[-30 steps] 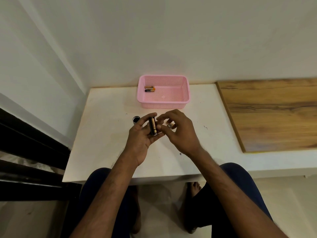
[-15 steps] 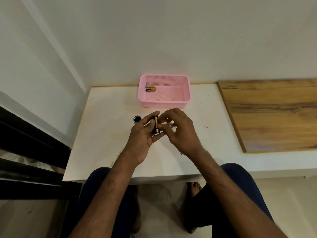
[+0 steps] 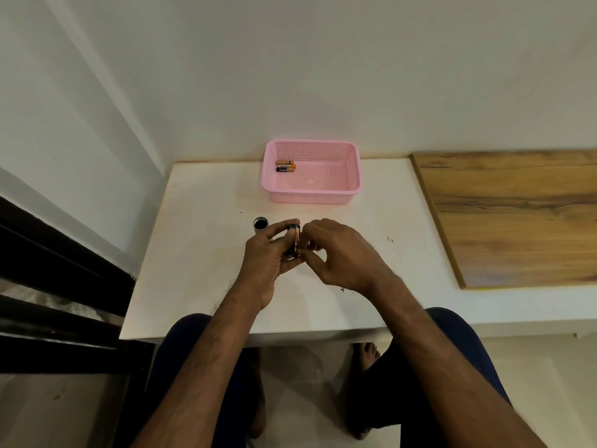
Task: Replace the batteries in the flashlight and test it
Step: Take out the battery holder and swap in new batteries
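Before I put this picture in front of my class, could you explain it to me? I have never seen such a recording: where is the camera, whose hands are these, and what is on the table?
There is no machine here. A person wears a camera on the head, so the single picture looks down at their own arms and knees. They sit at a white table. The left hand grips a dark cylinder with a copper-coloured stripe, probably a battery or a battery holder. The right hand pinches at its side; anything smaller in those fingers is hidden. Beside the left hand stands an open tube, likely the flashlight body. Further back, a pink basket holds two batteries lying side by side. A wooden board lies to the right.
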